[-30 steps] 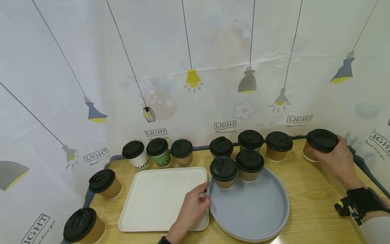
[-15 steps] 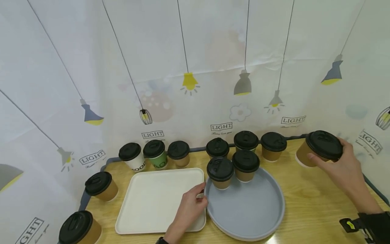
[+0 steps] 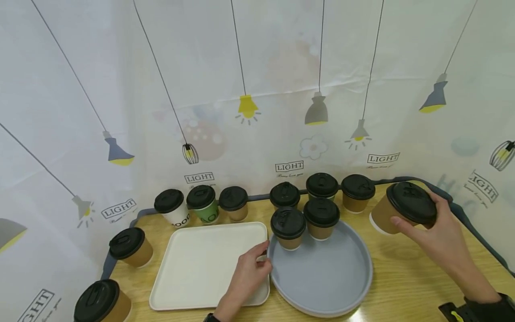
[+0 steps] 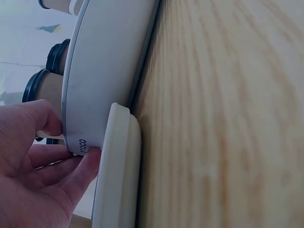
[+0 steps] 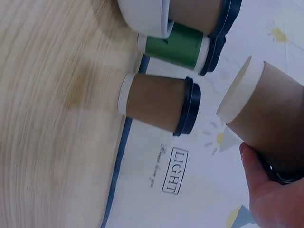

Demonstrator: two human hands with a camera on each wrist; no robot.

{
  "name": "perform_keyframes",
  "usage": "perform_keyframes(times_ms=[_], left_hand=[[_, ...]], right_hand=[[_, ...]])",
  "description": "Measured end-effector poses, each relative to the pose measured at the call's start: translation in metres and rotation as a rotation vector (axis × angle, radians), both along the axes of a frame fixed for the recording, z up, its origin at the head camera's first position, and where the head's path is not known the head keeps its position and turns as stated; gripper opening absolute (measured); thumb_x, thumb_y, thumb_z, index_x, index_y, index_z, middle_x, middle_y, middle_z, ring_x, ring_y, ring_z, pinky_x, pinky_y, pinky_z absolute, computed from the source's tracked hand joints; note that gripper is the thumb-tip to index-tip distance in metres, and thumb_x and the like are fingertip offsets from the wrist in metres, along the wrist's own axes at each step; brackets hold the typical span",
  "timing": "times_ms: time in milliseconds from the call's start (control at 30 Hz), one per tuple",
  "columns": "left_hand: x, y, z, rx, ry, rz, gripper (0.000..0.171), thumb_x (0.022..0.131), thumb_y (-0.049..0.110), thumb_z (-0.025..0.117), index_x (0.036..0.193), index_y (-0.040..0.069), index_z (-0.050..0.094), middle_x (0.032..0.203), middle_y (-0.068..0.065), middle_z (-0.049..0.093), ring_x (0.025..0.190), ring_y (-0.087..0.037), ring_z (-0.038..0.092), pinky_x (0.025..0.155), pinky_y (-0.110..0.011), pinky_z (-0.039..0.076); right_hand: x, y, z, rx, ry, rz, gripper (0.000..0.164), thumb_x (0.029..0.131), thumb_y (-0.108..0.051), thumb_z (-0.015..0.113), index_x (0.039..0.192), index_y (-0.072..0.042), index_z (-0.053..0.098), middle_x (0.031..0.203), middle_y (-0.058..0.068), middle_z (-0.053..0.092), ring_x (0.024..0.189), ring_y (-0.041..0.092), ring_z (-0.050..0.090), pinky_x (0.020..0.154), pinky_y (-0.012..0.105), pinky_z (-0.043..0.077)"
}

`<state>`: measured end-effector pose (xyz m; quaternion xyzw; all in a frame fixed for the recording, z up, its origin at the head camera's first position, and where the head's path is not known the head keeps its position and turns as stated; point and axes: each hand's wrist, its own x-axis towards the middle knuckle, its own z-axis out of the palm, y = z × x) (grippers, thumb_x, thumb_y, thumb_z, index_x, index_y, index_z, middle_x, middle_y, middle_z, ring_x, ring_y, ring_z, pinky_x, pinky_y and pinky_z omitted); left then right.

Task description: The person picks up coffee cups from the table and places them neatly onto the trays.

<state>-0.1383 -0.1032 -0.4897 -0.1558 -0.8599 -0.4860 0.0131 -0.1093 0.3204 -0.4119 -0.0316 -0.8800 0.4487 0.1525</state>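
My right hand (image 3: 436,237) grips a brown paper coffee cup (image 3: 385,217) with a black lid, thumb on the near side. The cup tilts, lid toward the hand. In the right wrist view that lifted cup (image 5: 270,114) shows its white base rim, clear of the table. At the left edge of a round grey tray (image 3: 326,277), my left hand (image 3: 247,273) pinches the rim. The left wrist view has the fingers (image 4: 85,168) against the tray's outer wall (image 4: 104,61). Two lidded brown cups (image 3: 288,228) (image 3: 321,219) stand on the tray's back left part.
A cream rectangular tray (image 3: 209,268) lies left of the round tray, against it. Behind the trays stand several lidded cups, among them a white one (image 3: 173,208) and a green one (image 3: 203,204). Two brown cups (image 3: 131,247) (image 3: 103,302) stand at far left. A printed cloth (image 3: 257,134) backs the table.
My right hand has lifted the brown cup from the back right and brought it left and nearer, tilting it. The left hand stays at the round tray's rim.
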Motion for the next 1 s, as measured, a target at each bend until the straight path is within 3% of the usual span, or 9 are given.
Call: perform_keyframes(times_ms=[133, 200, 233, 367, 433, 567, 633, 667, 1000], left_hand=[[-0.002, 0.000, -0.001, 0.000, -0.008, -0.003, 0.051, 0.088, -0.004, 0.061, 0.138, -0.008, 0.060, 0.134, -0.024, 0.065, 0.108, -0.032, 0.072, 0.081, -0.021, 0.060], [-0.003, 0.001, -0.002, -0.001, -0.006, -0.005, 0.051, 0.088, -0.003, 0.061, 0.139, -0.008, 0.060, 0.134, -0.024, 0.065, 0.108, -0.031, 0.072, 0.081, -0.021, 0.060], [-0.004, 0.001, -0.002, 0.001, -0.004, -0.005, 0.051, 0.087, -0.003, 0.061, 0.139, -0.008, 0.060, 0.134, -0.024, 0.065, 0.107, -0.031, 0.072, 0.081, -0.021, 0.060], [-0.003, 0.000, -0.002, 0.014, -0.003, -0.007, 0.052, 0.087, -0.003, 0.061, 0.138, -0.008, 0.061, 0.133, -0.025, 0.065, 0.106, -0.031, 0.073, 0.080, -0.022, 0.060], [-0.002, 0.000, -0.002, 0.019, -0.004, -0.006, 0.052, 0.086, -0.003, 0.062, 0.138, -0.008, 0.061, 0.134, -0.025, 0.065, 0.106, -0.031, 0.073, 0.080, -0.022, 0.060], [-0.002, -0.001, -0.002, 0.023, -0.006, -0.003, 0.052, 0.086, -0.004, 0.062, 0.138, -0.007, 0.061, 0.134, -0.025, 0.065, 0.107, -0.032, 0.072, 0.080, -0.022, 0.060], [-0.001, -0.001, -0.001, 0.023, -0.004, -0.003, 0.052, 0.086, -0.005, 0.062, 0.138, -0.008, 0.061, 0.134, -0.025, 0.065, 0.107, -0.032, 0.072, 0.080, -0.022, 0.060], [-0.001, -0.001, -0.001, 0.021, -0.005, -0.003, 0.052, 0.086, -0.005, 0.062, 0.138, -0.008, 0.061, 0.134, -0.024, 0.065, 0.107, -0.032, 0.072, 0.080, -0.022, 0.060], [-0.001, 0.000, 0.000, 0.013, -0.016, -0.002, 0.052, 0.087, -0.004, 0.061, 0.139, -0.008, 0.060, 0.134, -0.025, 0.065, 0.106, -0.031, 0.072, 0.079, -0.022, 0.060]], right_hand=[[0.003, -0.006, 0.000, -0.028, 0.026, 0.025, 0.102, 0.093, -0.023, 0.079, 0.163, 0.001, 0.009, 0.153, 0.038, 0.029, 0.120, 0.012, 0.058, 0.078, -0.003, 0.038], [0.005, -0.009, 0.000, -0.019, 0.030, 0.028, 0.101, 0.092, -0.023, 0.080, 0.163, 0.001, 0.012, 0.150, 0.037, 0.034, 0.114, 0.006, 0.057, 0.078, -0.002, 0.039], [0.005, -0.011, -0.001, -0.015, 0.029, 0.030, 0.101, 0.091, -0.023, 0.081, 0.163, 0.001, 0.014, 0.149, 0.036, 0.037, 0.109, -0.005, 0.053, 0.077, -0.001, 0.039], [0.006, -0.019, -0.002, 0.016, 0.024, 0.034, 0.103, 0.089, -0.025, 0.084, 0.162, 0.002, 0.016, 0.144, 0.040, 0.043, 0.105, -0.007, 0.054, 0.075, 0.001, 0.041], [0.006, -0.023, -0.002, 0.020, 0.035, 0.041, 0.102, 0.087, -0.025, 0.085, 0.161, 0.002, 0.020, 0.143, 0.038, 0.046, 0.102, -0.015, 0.047, 0.075, 0.002, 0.041], [0.006, -0.032, -0.001, 0.034, 0.037, 0.055, 0.100, 0.086, -0.026, 0.086, 0.159, 0.002, 0.024, 0.143, 0.034, 0.049, 0.114, 0.022, 0.062, 0.076, 0.002, 0.039], [0.006, -0.037, -0.001, 0.050, 0.027, 0.059, 0.101, 0.085, -0.028, 0.087, 0.159, 0.002, 0.025, 0.142, 0.034, 0.050, 0.117, 0.044, 0.059, 0.076, 0.004, 0.039], [0.006, -0.039, -0.001, 0.053, 0.023, 0.062, 0.102, 0.085, -0.029, 0.087, 0.159, 0.002, 0.025, 0.142, 0.033, 0.050, 0.119, 0.049, 0.057, 0.076, 0.004, 0.039], [0.005, -0.055, -0.005, 0.080, 0.028, 0.097, 0.103, 0.082, -0.032, 0.090, 0.156, 0.004, 0.028, 0.142, 0.032, 0.050, 0.120, 0.050, 0.058, 0.080, 0.006, 0.038]])
